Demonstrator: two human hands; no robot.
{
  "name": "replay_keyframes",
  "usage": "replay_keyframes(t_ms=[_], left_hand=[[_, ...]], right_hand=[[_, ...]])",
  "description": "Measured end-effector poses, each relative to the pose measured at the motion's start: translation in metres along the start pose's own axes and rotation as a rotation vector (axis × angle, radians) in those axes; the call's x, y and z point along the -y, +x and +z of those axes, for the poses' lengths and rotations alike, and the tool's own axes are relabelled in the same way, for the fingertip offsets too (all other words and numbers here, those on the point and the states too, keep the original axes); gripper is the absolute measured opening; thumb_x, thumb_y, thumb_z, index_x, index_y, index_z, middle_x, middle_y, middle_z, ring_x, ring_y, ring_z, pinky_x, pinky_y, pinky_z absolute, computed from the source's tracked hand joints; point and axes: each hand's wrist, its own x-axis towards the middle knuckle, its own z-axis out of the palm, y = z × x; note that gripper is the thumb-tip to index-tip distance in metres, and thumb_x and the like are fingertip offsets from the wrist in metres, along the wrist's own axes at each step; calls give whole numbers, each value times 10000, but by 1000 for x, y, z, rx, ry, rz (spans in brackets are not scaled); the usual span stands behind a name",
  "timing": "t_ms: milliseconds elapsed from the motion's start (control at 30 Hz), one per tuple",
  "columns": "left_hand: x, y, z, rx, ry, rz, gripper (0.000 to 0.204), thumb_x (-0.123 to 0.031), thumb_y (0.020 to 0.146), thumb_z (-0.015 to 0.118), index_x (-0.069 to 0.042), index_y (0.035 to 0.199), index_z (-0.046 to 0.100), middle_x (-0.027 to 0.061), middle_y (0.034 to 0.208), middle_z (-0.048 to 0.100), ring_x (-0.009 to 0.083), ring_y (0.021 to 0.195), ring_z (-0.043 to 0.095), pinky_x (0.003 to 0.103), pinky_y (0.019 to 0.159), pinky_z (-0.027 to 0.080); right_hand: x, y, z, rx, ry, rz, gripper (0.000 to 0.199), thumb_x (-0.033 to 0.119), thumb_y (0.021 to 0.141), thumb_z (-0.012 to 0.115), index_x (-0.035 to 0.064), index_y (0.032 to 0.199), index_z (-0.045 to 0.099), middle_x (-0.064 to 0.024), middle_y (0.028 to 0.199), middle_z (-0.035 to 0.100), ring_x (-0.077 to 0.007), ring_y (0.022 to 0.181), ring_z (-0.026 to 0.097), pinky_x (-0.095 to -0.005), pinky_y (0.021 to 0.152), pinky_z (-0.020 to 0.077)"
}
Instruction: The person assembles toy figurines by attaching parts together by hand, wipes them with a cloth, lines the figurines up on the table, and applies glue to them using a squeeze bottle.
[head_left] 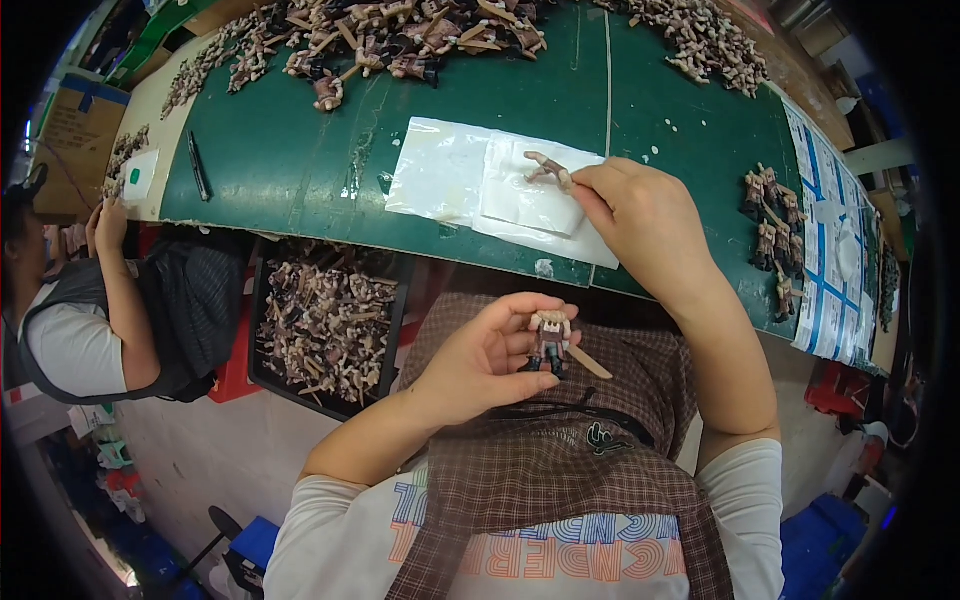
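My left hand is closed around a small toy figure with a brown body, dark boots and a flat tan blade-like piece sticking out to the lower right. It is held over my lap, below the table edge. My right hand pinches a small brown and beige figure part between thumb and fingers. That part is above a folded white cloth or paper pad, which lies on a white plastic sheet on the green table. Its exact shape is partly hidden by my fingers.
A large heap of similar figures covers the table's far side, with another pile at far right. Several figures lie in rows at right. A dark pen-like tool lies at left. A full black crate stands below. Another person sits at left.
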Motion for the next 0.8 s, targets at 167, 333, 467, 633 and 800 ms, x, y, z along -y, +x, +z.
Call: replay_keyframes(t_ms=[167, 333, 467, 633, 800], left_hand=[[-6, 3, 7, -67, -45, 73, 682, 121, 830, 613, -28, 1435, 335, 172, 1407, 443, 285, 1271, 492, 412, 996, 483], [-16, 3, 13, -191, 46, 118, 694, 99, 817, 647, 7, 1432, 338, 188, 1377, 473, 271, 1240, 517, 397, 988, 489], [-20, 8, 23, -224, 88, 101, 731, 107, 793, 667, 4, 1434, 333, 188, 1391, 461, 263, 1256, 504, 375, 1027, 457], [-17, 15, 36, -185, 103, 87, 755, 131, 784, 648, 2, 1447, 309, 172, 1435, 420, 252, 1287, 480, 379, 1055, 437], [-16, 19, 45, -153, 144, 77, 758, 140, 787, 637, -7, 1451, 304, 168, 1438, 418, 253, 1289, 478, 376, 1046, 447]], right_hand=[[2, -5, -5, -21, 16, -23, 175, 181, 875, 622, 28, 807, 673, -128, 803, 663, -318, 713, 644, -396, 634, 515], [5, -35, -18, -260, 400, 271, 98, 94, 835, 684, 19, 898, 689, -108, 823, 683, -224, 686, 667, -292, 627, 519], [5, -70, -26, -314, 551, -5, 209, -12, 723, 756, 38, 919, 703, -104, 909, 683, -203, 793, 668, -264, 654, 530], [12, -102, -33, -161, 586, -138, 223, 38, 697, 781, 62, 909, 716, -90, 985, 670, -221, 808, 666, -291, 656, 526], [5, -112, -31, -167, 586, -154, 218, 51, 699, 778, 66, 908, 718, -90, 991, 670, -215, 767, 662, -285, 637, 519]])
